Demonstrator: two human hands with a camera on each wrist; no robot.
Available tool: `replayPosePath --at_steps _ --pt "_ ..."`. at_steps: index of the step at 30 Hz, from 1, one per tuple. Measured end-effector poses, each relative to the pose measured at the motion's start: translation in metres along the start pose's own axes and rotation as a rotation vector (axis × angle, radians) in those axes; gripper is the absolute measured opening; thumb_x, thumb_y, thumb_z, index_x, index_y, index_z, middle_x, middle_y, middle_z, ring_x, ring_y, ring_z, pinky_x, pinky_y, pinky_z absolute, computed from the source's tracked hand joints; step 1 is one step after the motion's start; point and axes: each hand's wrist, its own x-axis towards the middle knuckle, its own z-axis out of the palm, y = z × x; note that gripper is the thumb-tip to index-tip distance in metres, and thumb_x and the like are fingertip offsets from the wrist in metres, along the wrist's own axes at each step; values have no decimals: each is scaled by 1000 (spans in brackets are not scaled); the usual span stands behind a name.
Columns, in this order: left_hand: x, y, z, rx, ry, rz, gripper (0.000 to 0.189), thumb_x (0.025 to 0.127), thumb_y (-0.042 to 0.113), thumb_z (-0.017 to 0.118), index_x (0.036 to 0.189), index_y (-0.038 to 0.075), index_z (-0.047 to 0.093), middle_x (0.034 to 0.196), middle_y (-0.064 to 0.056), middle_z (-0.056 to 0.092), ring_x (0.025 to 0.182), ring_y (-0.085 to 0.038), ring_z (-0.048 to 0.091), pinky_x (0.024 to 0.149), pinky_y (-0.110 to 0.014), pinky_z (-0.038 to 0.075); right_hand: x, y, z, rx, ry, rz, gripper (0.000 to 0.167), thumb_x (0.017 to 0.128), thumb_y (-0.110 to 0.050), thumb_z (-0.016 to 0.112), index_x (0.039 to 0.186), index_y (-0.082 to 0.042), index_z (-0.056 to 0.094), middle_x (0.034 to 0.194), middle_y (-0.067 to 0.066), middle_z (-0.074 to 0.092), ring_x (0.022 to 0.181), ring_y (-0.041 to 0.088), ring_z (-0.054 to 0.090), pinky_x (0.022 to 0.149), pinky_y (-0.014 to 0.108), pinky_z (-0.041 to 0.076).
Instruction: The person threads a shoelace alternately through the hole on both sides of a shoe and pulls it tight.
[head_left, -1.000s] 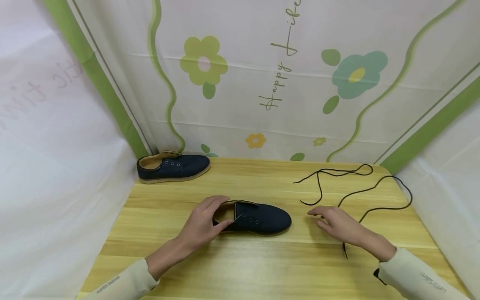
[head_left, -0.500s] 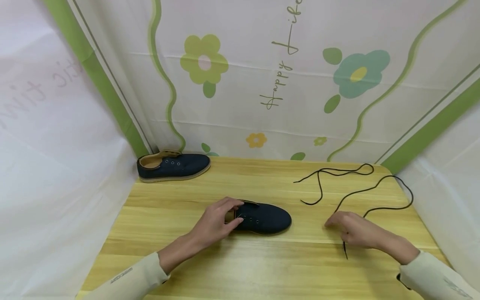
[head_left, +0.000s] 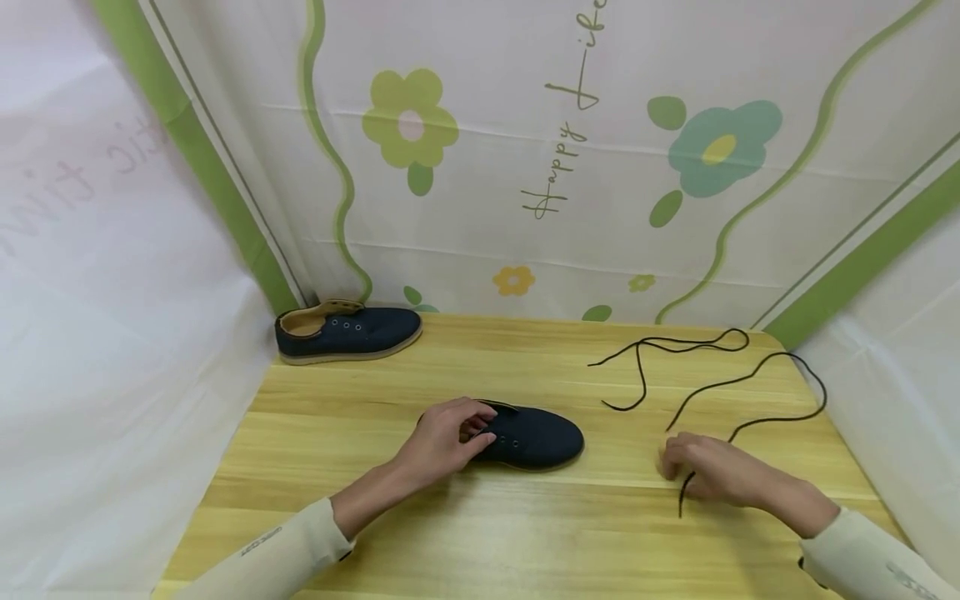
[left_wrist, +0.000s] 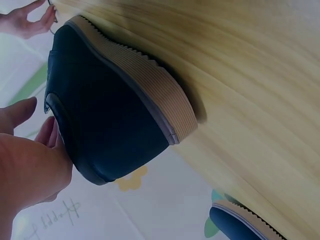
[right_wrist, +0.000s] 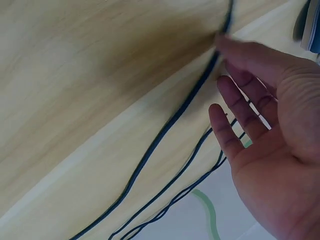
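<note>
In the head view my left hand (head_left: 446,437) lies over the opening of a navy shoe (head_left: 543,437), its thumb and fingers bent loosely around the eyelet flaps. The left wrist view shows this shoe (left_wrist: 105,110) from the heel, sole on the table, with the thumb a little away from the upper. To the right of the toe, my right hand (head_left: 712,468) pinches a dark shoelace (right_wrist: 172,120) between thumb and forefinger; the other fingers are spread in the right wrist view. A short end of that lace hangs below the hand in the head view.
A second navy shoe (head_left: 352,333), also unlaced, stands at the back left corner of the wooden table (head_left: 525,533). Another dark shoelace (head_left: 642,383) lies loosely looped at the back right. Printed fabric walls (head_left: 480,167) enclose the table.
My left hand has slid rightward along the shoe from its heel opening to the eyelets. The right hand has moved right and taken hold of the lace, whose near end has shifted slightly.
</note>
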Motion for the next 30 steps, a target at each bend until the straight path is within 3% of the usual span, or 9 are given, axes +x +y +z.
replayPosePath --at_steps 4,12,20,26,30 --pt "2 -1 2 11 -11 -16 27 96 13 81 122 7 76 108 -3 76 90 -13 72 78 -24 59 0 1 5 29 16 -8 42 74 6 89 88 -26 66 90 -17 61 80 -1 53 64 23 48" --pt "8 0 6 52 -25 -13 18 96 17 81 113 11 80 107 -1 78 83 -9 68 74 -26 56 7 -2 14 34 62 -28 33 86 -4 86 87 -29 65 87 -19 56 76 -5 48 62 20 44" --pt "14 -2 10 45 -71 -39 11 96 17 81 107 15 82 95 1 79 56 -1 49 66 -24 50 27 -18 19 76 149 9 21 95 -5 79 93 -23 68 85 -19 62 73 -8 50 60 19 45" --pt "18 -4 13 11 -88 -63 9 96 19 81 104 16 83 95 2 80 63 1 58 66 -24 52 49 -41 19 70 240 68 16 92 0 79 100 -14 77 92 -5 76 81 -1 66 66 24 56" --pt "20 -4 14 -12 -99 -92 8 95 20 82 102 17 84 95 2 81 70 -1 65 70 -25 54 64 -59 20 79 333 98 16 90 2 81 99 -11 81 92 -4 77 79 -1 68 66 24 58"
